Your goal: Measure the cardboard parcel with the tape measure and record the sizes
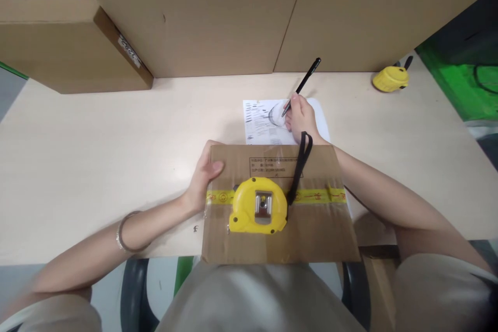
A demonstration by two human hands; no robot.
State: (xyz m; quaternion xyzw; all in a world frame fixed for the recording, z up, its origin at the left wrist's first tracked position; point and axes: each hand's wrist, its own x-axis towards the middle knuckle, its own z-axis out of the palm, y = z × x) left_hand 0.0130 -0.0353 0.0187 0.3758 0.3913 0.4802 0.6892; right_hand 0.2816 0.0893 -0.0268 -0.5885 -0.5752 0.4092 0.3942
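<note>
My left hand (204, 174) grips the left edge of a brown cardboard box (311, 238), its thumb on the top face. Yellow printed tape (322, 196) runs across that box. A yellow tape measure (249, 215) lies on it, belt clip up, with a black wrist strap (300, 166) reaching past the box's far edge. Beyond the box, my right hand (302, 116) is closed around a black pen (309, 75). The pen's tip is at a sheet of paper (257, 119) covered in handwriting and dark strokes. The box hides the near part of the paper.
A second yellow tape measure (390, 79) sits at the table's far right. Large cardboard boxes (194, 21) form a wall along the back, and another carton (58, 52) stands at the back left. The pale table (97, 140) ends near my lap, above chair armrests (132, 295).
</note>
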